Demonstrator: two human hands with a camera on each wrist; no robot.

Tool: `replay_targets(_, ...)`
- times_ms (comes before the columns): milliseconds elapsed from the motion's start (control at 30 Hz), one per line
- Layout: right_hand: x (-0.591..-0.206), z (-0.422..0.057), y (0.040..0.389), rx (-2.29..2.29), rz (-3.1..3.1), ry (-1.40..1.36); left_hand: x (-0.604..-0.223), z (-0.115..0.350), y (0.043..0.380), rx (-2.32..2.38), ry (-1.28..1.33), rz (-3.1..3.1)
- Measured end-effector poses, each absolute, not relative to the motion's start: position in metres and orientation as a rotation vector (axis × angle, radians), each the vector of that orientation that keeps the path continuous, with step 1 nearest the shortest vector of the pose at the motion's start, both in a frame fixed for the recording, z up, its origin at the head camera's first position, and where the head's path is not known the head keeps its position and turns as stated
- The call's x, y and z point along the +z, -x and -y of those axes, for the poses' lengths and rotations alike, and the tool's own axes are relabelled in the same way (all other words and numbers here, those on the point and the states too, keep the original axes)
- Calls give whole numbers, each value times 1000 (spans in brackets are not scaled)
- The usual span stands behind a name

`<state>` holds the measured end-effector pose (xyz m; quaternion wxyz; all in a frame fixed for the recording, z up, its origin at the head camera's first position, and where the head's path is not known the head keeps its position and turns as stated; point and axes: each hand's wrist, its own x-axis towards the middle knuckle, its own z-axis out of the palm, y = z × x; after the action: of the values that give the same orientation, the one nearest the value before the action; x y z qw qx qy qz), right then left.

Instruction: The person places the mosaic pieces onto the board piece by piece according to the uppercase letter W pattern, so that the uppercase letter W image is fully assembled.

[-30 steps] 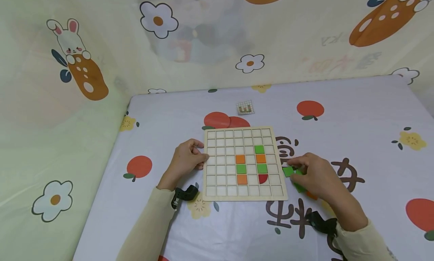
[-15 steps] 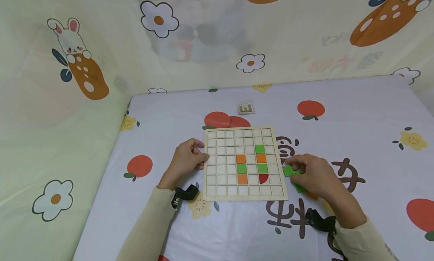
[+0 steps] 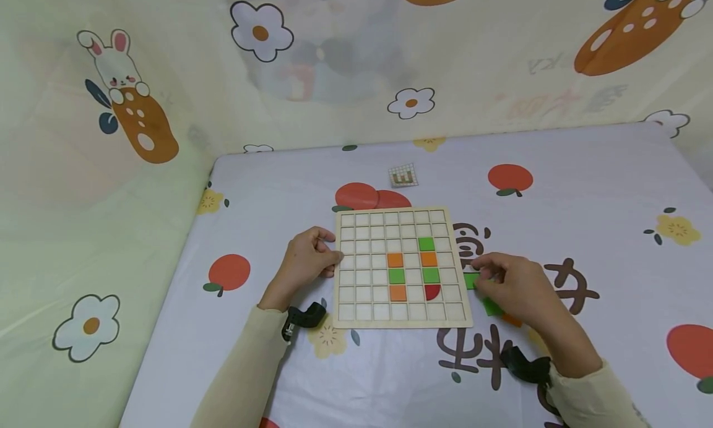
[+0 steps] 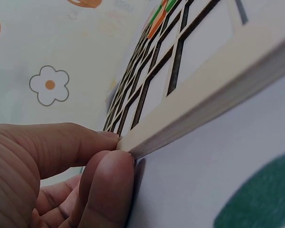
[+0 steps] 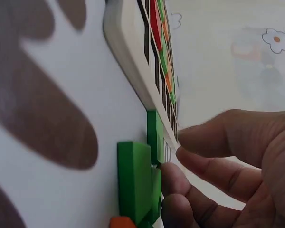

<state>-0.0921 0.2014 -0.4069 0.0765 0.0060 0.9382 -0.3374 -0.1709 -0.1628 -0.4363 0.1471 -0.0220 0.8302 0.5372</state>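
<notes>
My left hand [image 3: 303, 261] grips the left rim of a wooden grid board [image 3: 403, 324] with thumb and fingertips. In the left wrist view its thumb and a finger meet at the board's edge [image 4: 190, 114]. My right hand [image 3: 515, 286] bends over loose square tiles at the board's right side. A green tile [image 3: 470, 281] lies against the rim, partly under the fingers. In the right wrist view, thumb and index tip come close with nothing seen between them; other fingertips are right at the green tiles [image 5: 135, 180]. An orange tile [image 3: 511, 320] is partly hidden below the hand.
Several orange and green tiles and one red rounded piece [image 3: 432, 292] sit in the board's cells. A small gridded picture card [image 3: 403, 175] lies beyond the board. The tablecloth [image 3: 590, 205] has printed fruit and flowers; a patterned curtain [image 3: 334, 119] rises behind.
My right hand shifts very slightly over the tiles, and its fingers now cover more green. The left hand and the board stay where they were.
</notes>
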Motion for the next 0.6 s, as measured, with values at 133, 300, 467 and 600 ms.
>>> replay_targets(133, -407, -202, 92, -1055, -2792, -48, -436, 163, 171, 1546, 59, -2390)
replay_targets(300, -407, -204, 92, -1141, -2747, -85, -436, 163, 170, 1553, 59, -2386)
replay_targets(467, -406, -203, 92, -1177, -2721, -75, -436, 163, 171, 1551, 61, -2388)
replay_targets(600, -407, -202, 91, -1150, -2729, -50, -436, 163, 171, 1542, 65, -2392)
